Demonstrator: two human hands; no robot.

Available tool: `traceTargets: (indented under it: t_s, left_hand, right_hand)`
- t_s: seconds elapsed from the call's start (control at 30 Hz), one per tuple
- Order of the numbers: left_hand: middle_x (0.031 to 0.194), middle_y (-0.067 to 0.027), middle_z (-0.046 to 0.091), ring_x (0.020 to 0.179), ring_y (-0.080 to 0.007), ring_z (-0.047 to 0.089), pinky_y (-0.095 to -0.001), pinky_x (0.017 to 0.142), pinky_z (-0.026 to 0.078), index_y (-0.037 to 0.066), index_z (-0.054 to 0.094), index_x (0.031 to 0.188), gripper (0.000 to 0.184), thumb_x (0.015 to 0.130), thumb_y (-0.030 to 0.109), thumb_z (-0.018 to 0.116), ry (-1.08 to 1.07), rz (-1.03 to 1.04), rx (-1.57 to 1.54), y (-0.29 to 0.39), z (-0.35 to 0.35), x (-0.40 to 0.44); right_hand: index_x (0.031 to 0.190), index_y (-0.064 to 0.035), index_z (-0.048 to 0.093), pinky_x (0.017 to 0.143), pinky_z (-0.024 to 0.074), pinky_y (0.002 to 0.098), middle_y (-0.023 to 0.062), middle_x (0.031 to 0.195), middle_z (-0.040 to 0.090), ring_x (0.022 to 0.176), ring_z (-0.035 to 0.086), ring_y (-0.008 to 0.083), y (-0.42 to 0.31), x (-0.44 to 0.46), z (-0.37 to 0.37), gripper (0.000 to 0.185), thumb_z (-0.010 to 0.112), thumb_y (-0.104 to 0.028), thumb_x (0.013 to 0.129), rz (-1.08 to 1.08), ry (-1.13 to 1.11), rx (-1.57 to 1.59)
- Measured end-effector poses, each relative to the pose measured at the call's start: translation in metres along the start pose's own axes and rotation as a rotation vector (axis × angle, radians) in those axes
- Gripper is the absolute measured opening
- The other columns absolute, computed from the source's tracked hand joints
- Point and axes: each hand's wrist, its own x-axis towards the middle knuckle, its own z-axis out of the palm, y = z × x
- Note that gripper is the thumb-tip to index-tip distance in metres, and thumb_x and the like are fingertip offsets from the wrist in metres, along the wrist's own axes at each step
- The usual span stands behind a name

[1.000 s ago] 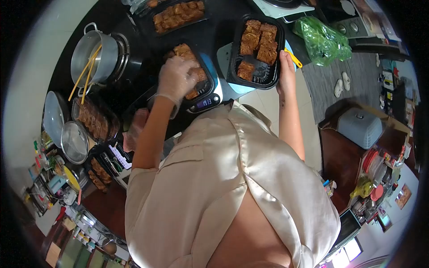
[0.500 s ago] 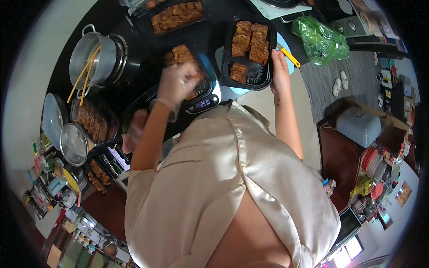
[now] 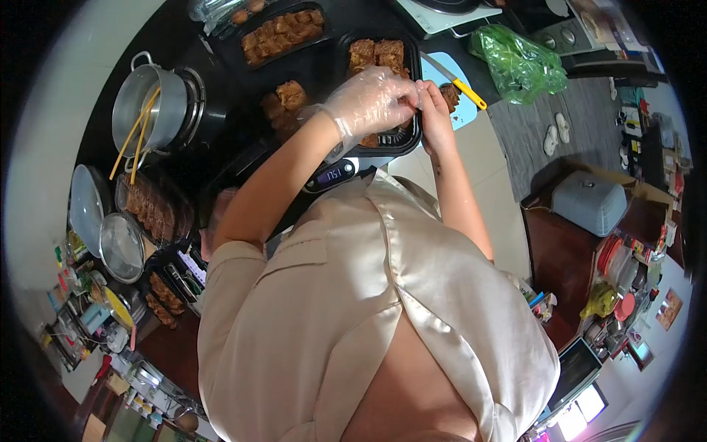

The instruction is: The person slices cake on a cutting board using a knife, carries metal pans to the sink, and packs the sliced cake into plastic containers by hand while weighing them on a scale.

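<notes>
While holding the bare right hand [image 3: 437,121] beside the gloved left hand [image 3: 370,102] at the black tray [image 3: 392,150], is partly covering squarish, rough-topped, deep-brown chunks [image 3: 389,53], leaving both grips impossible to tell.

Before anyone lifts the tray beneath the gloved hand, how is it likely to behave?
The tray would probably flex a little, since it looks like thin moulded plastic. The brown pieces may slide if it tilts, as they look loose, with bare space near one end.
</notes>
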Motion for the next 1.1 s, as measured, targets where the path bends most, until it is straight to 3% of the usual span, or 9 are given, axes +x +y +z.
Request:
traceTargets:
  t_s: [0.17,0.33,0.47,0.57,0.63,0.7,0.77,0.97,1.1]
  left_hand:
    - [0.091,-0.0115,0.063,0.085,-0.0312,0.059,-0.0396,0.082,0.046,0.012,0.062,0.091,0.018,0.077,0.024,0.065,0.041,-0.037,-0.133,0.001,-0.001,-0.002]
    - [0.102,-0.0073,0.05,0.098,-0.0278,0.052,-0.0389,0.087,0.043,0.02,0.063,0.1,0.031,0.07,0.021,0.071,0.092,0.021,0.254,0.014,-0.001,-0.013]
    - [0.104,-0.007,0.05,0.097,-0.0271,0.052,-0.0379,0.086,0.043,0.02,0.063,0.1,0.032,0.069,0.021,0.072,0.042,0.028,0.371,0.014,-0.005,-0.011]
    - [0.099,-0.0081,0.054,0.092,-0.0266,0.055,-0.0384,0.082,0.045,0.02,0.064,0.099,0.028,0.072,0.022,0.071,0.206,0.06,0.303,0.014,-0.02,-0.015]
    - [0.093,-0.0105,0.057,0.084,-0.0273,0.057,-0.0396,0.078,0.046,0.019,0.066,0.098,0.023,0.075,0.024,0.069,0.336,-0.135,0.1,-0.001,-0.049,-0.03]
    - [0.085,-0.0138,0.059,0.084,-0.0291,0.059,-0.0413,0.076,0.048,0.015,0.068,0.092,0.018,0.077,0.023,0.064,0.25,-0.372,0.325,-0.034,-0.06,-0.059]
    - [0.09,-0.0127,0.058,0.085,-0.0296,0.058,-0.0398,0.079,0.047,0.011,0.067,0.094,0.024,0.076,0.027,0.069,-0.053,-0.667,0.373,-0.045,-0.061,-0.081]
    - [0.09,-0.0138,0.056,0.093,-0.0308,0.054,-0.0402,0.08,0.045,0.012,0.066,0.094,0.026,0.069,0.018,0.071,0.054,-0.586,0.419,-0.044,-0.019,-0.106]
    - [0.078,-0.0126,0.06,0.076,-0.0334,0.059,-0.0435,0.069,0.048,0.009,0.063,0.077,0.014,0.064,0.008,0.066,0.149,-0.431,0.443,-0.051,-0.011,-0.107]
  right_hand:
    - [0.091,-0.0094,0.052,0.071,0.0407,0.0204,-0.003,0.086,0.054,0.079,0.05,0.0049,-0.003,-0.002,-0.001,0.017,0.047,-0.025,0.096,0.006,0.003,0.077]
    - [0.087,-0.0104,0.052,0.064,0.0371,0.0188,-0.0059,0.077,0.05,0.071,0.044,0.0025,-0.004,-0.002,0.0,0.019,0.049,-0.027,0.096,0.043,0.041,0.069]
    - [0.089,-0.0103,0.053,0.065,0.0394,0.0199,-0.0046,0.08,0.053,0.072,0.047,0.0038,-0.004,0.0,-0.001,0.018,0.048,-0.026,0.096,0.039,0.031,0.093]
    - [0.087,-0.0091,0.054,0.068,0.0402,0.0193,-0.0039,0.08,0.055,0.073,0.048,0.0037,-0.015,-0.003,0.005,0.019,0.048,-0.025,0.096,0.03,0.097,0.132]
    - [0.088,-0.0086,0.054,0.069,0.0407,0.0204,-0.0031,0.082,0.055,0.074,0.048,0.0045,-0.017,-0.001,-0.003,0.019,0.047,-0.025,0.096,0.012,0.132,0.078]
    - [0.102,-0.0082,0.053,0.08,0.0442,0.0237,0.0003,0.097,0.059,0.089,0.055,0.0085,-0.008,0.002,-0.019,0.02,0.048,-0.027,0.096,0.011,0.12,0.114]
    - [0.103,-0.0076,0.053,0.082,0.0443,0.0241,0.0009,0.1,0.059,0.091,0.055,0.0088,-0.005,0.004,-0.027,0.02,0.048,-0.026,0.096,0.013,0.117,0.125]
    - [0.101,-0.0071,0.053,0.081,0.0447,0.024,0.0012,0.099,0.059,0.09,0.056,0.009,-0.003,0.006,-0.028,0.02,0.047,-0.026,0.096,0.028,0.121,0.125]
    - [0.098,-0.0075,0.052,0.079,0.0452,0.024,0.0013,0.097,0.059,0.087,0.056,0.009,-0.004,0.006,-0.025,0.019,0.047,-0.026,0.096,0.034,0.105,0.105]
